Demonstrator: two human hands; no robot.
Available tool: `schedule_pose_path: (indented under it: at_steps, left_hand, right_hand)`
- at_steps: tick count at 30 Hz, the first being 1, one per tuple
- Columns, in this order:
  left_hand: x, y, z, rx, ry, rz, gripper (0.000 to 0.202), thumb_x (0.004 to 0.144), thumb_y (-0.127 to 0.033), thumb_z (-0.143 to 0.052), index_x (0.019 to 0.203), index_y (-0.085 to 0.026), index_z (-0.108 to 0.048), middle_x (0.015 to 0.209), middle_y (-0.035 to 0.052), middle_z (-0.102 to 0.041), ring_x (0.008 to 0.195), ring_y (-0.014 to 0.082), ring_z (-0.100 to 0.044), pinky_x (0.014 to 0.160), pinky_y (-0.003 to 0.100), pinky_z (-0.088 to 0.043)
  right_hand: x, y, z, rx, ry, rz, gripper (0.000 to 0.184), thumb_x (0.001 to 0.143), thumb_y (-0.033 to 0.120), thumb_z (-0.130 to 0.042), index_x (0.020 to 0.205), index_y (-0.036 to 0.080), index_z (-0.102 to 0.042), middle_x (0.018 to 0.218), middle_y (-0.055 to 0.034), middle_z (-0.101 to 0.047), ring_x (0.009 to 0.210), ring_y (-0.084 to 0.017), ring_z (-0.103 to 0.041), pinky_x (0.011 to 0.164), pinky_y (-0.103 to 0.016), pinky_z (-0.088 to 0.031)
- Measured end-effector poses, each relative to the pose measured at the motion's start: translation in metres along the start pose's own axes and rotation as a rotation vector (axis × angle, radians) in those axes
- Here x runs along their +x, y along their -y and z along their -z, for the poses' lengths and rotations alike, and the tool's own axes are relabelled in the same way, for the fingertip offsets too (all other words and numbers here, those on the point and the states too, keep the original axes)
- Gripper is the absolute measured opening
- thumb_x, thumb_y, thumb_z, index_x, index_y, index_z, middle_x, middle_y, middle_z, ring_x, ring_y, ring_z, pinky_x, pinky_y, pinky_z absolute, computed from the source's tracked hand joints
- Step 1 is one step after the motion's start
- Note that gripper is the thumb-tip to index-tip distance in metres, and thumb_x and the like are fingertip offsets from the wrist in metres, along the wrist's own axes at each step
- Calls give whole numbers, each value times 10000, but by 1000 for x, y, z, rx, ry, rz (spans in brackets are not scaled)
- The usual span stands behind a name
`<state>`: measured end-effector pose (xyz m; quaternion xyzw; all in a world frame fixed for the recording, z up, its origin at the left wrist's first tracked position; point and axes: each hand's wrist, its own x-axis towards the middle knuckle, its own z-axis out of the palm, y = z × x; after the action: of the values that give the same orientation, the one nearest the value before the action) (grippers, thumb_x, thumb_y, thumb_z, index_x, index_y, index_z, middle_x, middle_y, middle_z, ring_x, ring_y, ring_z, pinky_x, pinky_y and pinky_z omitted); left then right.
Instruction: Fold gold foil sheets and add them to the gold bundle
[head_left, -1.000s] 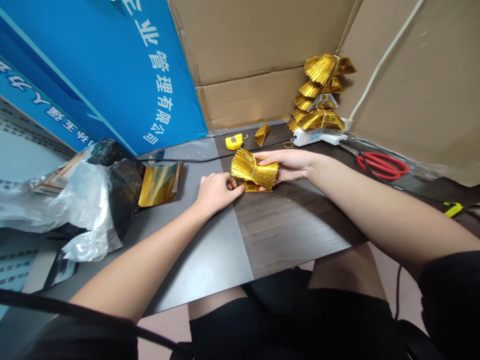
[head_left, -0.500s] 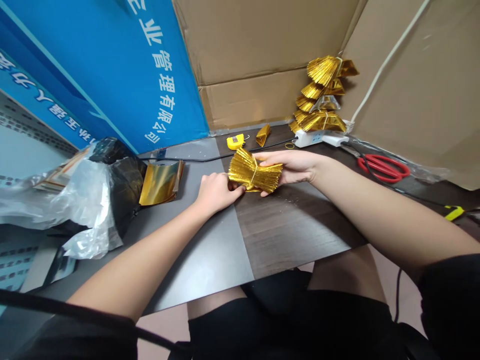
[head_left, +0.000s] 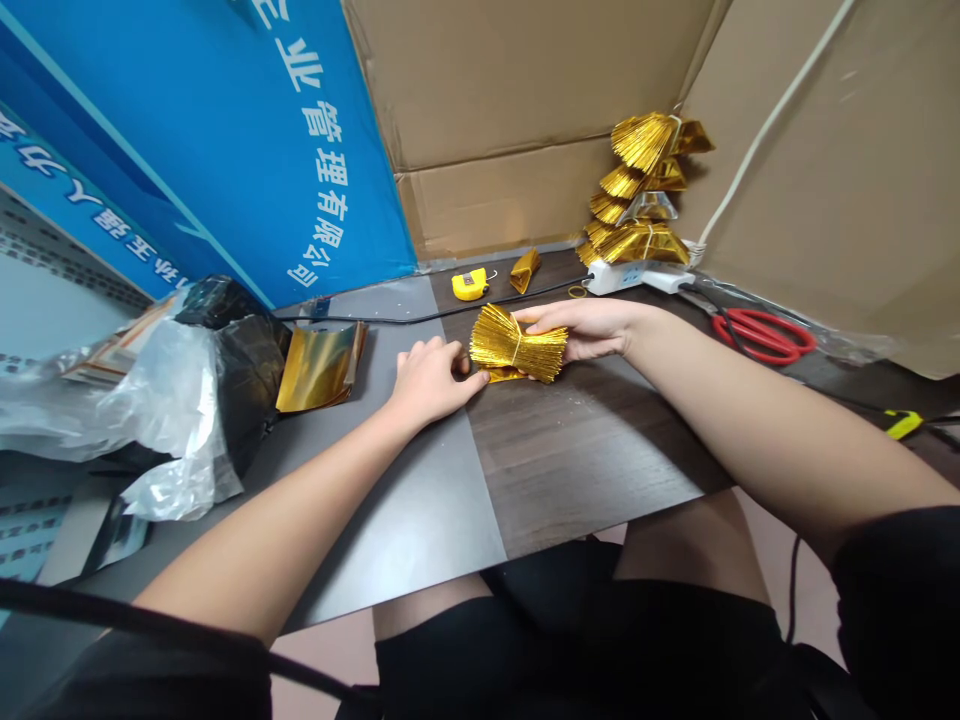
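Observation:
A bundle of pleated gold foil paper [head_left: 517,345], pinched at the middle by a pale band and fanned at both ends, is just above the table. My right hand [head_left: 589,328] grips it from the right; some of those fingers are hidden behind the foil. On the left side, my left hand [head_left: 435,378] has its thumb and forefinger apart, with the thumb tip by the bundle's lower left edge. Whether that tip touches the foil I cannot tell. Below the bundle a flat gold fold [head_left: 504,376] shows.
Gold foil bundles [head_left: 643,190] are stacked on a white power strip [head_left: 619,277]. A yellow tape measure [head_left: 469,285] and a folded gold piece [head_left: 525,268] lie at the back. Red-handled scissors [head_left: 765,336] are right, gold sheets [head_left: 319,370] and a plastic bag [head_left: 180,390] left.
The bundle has shifted slightly right in my right hand. My left thumb and forefinger have loosened from its left end, leaving a small gap.

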<state>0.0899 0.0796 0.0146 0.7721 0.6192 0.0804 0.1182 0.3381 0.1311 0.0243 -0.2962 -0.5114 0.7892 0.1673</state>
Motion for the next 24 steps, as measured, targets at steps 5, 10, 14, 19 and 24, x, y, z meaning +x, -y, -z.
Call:
schedule_pose_path:
  at_steps: [5,10,14,19,24]
  left_hand:
    - [0,-1,-1,-23,7,15,415,802,-637,-568,867,-235,-652,1006,61,-621,1097,271,-543,1059,500,-449]
    - [1,1,-1,-11,21,34,445,790,-666,-564,852,-233,-643,1025,68,-604,1118,294,-539,1059,531,-455]
    - [2,5,1,5,32,26,481,780,-695,-566,916,-239,-637,1073,75,-603,1146,301,-534,1082,534,-449]
    - [4,10,4,25,74,30,537,767,-750,-546,952,-250,-612,1127,93,-593,1171,342,-534,1064,573,-457]
    - [6,11,7,16,115,5,469,803,-680,-556,992,-255,-616,1158,82,-612,1184,314,-536,1079,530,-466]
  right_hand:
    - [4,-2,-8,107,-20,136,454,940,157,-510,1392,200,-509,1238,-95,-695,988,-191,-721,917,-388,-631]
    - [10,-7,-15,45,-46,54,432,938,154,-528,1365,212,-562,1244,-89,-708,1036,-191,-723,878,-314,-638]
    - [9,-7,-11,12,-76,51,465,936,144,-536,1394,223,-564,1282,-78,-704,1056,-183,-723,898,-295,-629]
    - [8,-7,-7,-27,-109,45,481,911,158,-598,1379,269,-599,1278,-40,-713,1044,-177,-725,895,-281,-630]
    - [8,-7,-6,-3,-105,48,492,921,162,-594,1404,253,-578,1256,-52,-722,1038,-174,-729,871,-264,-635]
